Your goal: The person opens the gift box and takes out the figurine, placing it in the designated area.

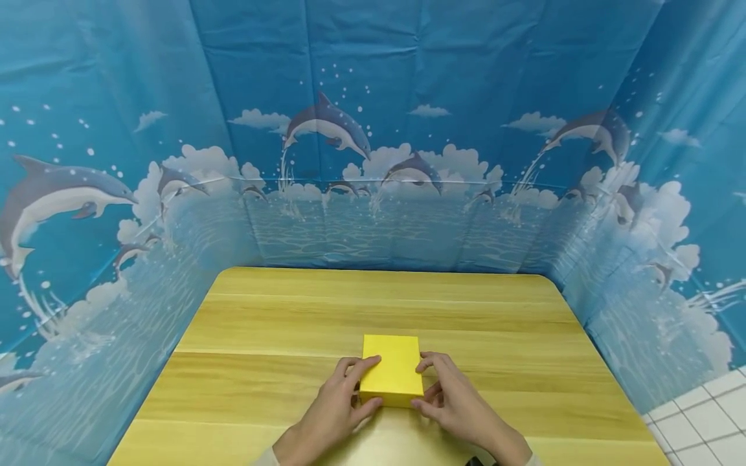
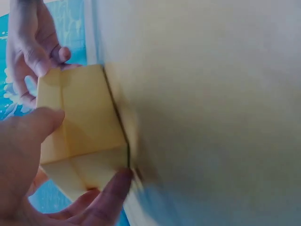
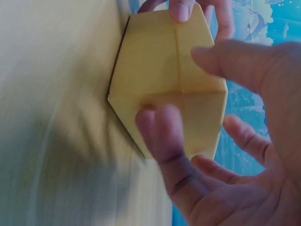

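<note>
A plain yellow box [image 1: 392, 366] sits on the wooden table, between both hands. In the left wrist view the box [image 2: 94, 108] shows a seam running near its top edge, like a lid's rim. My left hand [image 1: 333, 402] grips its left part, thumb against the front face and one finger over the top. From the other side my right hand [image 1: 460, 408] holds the box, its thumb at the front right corner and its fingers bent along the right side. The box's back face is hidden.
The wood-grain table [image 1: 262, 323] has rounded far corners. A blue curtain [image 1: 361, 226] printed with dolphins and clouds surrounds its back and sides. White floor tiles [image 1: 699, 421] show at the lower right. A small dark object [image 1: 474, 461] lies by the right wrist.
</note>
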A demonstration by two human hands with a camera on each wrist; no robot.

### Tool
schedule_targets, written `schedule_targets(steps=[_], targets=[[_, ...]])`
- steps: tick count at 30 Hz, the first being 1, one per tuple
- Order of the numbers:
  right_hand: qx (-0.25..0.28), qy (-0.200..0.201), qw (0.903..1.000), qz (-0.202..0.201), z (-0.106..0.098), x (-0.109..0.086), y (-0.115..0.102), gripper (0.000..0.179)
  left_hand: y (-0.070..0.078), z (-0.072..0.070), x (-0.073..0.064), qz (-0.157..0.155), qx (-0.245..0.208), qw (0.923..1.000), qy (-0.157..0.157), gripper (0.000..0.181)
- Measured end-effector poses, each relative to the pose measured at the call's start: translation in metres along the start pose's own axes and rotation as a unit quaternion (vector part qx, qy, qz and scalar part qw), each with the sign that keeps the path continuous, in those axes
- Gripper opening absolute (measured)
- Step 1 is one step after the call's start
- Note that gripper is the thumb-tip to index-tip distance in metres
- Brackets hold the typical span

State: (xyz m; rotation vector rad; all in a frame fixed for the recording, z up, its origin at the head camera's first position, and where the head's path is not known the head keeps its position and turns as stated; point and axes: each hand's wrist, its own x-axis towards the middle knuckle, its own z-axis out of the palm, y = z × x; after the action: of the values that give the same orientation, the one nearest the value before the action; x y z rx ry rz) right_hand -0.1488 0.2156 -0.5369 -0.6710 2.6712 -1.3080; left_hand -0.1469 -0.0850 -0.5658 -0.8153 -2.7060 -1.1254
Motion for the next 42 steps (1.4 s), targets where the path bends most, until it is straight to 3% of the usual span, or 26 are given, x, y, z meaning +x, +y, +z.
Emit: schedule_targets(steps=[6,9,13,24,42], targets=[[-0.014,-0.012,0.9998,0.002,-0.001,0.006,0.003,0.103,-0.002,-0.011,0.002,-0.026,0.029,0.9990,-0.020,0.088],[-0.021,-0.021,0.9995,-0.006,-0.002,0.011,0.006,0.115,-0.005,-0.016,0.005,-0.050,0.020,0.9980,-0.031,0.106],[-0.024,-0.033,0.9991,-0.006,-0.002,0.020,0.009,0.123,-0.012,-0.024,0.013,-0.067,-0.028,0.9962,-0.048,0.125],[-0.006,-0.043,0.9990,0.008,-0.001,0.028,0.021,0.117,-0.031,-0.027,0.029,-0.067,-0.157,0.9797,-0.105,0.121],[0.003,-0.041,0.9989,0.023,-0.003,0.033,0.027,0.117,-0.033,-0.026,0.032,-0.080,-0.180,0.9758,-0.095,0.120]])
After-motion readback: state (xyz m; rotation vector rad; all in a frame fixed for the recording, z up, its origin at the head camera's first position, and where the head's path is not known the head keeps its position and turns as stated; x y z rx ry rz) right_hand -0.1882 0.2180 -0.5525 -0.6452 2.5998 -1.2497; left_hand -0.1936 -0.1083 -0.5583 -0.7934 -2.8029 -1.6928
